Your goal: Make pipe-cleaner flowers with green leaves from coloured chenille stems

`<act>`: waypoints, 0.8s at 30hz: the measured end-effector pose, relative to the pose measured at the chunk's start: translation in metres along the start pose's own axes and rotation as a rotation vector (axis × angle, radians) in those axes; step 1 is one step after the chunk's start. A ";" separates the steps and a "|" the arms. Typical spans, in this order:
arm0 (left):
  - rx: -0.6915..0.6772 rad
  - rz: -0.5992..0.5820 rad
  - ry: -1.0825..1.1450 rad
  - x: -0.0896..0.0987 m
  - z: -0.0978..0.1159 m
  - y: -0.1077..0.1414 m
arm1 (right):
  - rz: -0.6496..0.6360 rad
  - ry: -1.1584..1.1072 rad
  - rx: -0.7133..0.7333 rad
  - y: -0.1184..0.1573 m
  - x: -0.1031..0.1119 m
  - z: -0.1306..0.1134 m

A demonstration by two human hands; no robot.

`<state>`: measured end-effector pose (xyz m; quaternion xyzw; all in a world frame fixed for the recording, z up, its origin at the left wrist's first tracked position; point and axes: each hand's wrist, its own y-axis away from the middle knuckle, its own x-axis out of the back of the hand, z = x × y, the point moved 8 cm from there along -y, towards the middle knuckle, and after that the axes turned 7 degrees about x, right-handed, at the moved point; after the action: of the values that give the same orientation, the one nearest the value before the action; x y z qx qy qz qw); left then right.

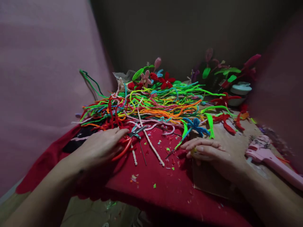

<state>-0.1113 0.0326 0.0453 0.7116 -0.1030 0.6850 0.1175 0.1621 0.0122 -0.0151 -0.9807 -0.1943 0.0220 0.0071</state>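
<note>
My left hand (pixel 104 142) is closed around the orange-red handles of a pair of scissors (pixel 123 149), whose dark blades point right toward the pipe cleaners. My right hand (pixel 208 151) has its fingers curled around a small yellowish thing (pixel 195 150) that is mostly hidden. Just beyond it lies a blue pipe-cleaner flower (pixel 196 126) with a green stem running down to the left. Between the hands a white pipe cleaner (pixel 151 143) rests on the red cloth (pixel 146 189).
A heap of colourful pipe cleaners (pixel 153 107) spans the back, with red and pink flowers (pixel 167 81) behind. At the right are cardboard (pixel 210 179), a pink glue gun (pixel 267 154) and a lidded container (pixel 240 89). Small scraps dot the cloth.
</note>
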 end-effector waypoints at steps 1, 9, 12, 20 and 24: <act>0.012 -0.038 -0.082 -0.008 -0.005 -0.005 | 0.006 0.005 0.003 0.000 0.001 0.000; -0.243 0.160 0.244 0.022 0.062 -0.021 | 0.041 -0.013 -0.015 0.002 0.002 0.002; -0.460 0.220 0.442 0.032 0.114 -0.018 | 0.029 -0.046 -0.019 0.000 0.001 0.002; -0.655 0.513 0.231 0.023 0.173 -0.017 | 0.075 -0.168 -0.065 0.002 0.001 0.005; -0.747 0.638 0.119 0.022 0.180 -0.009 | 0.078 -0.194 -0.053 0.003 0.000 0.007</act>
<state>0.0636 -0.0142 0.0606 0.5134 -0.5475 0.6424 0.1546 0.1630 0.0093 -0.0222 -0.9806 -0.1561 0.1118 -0.0386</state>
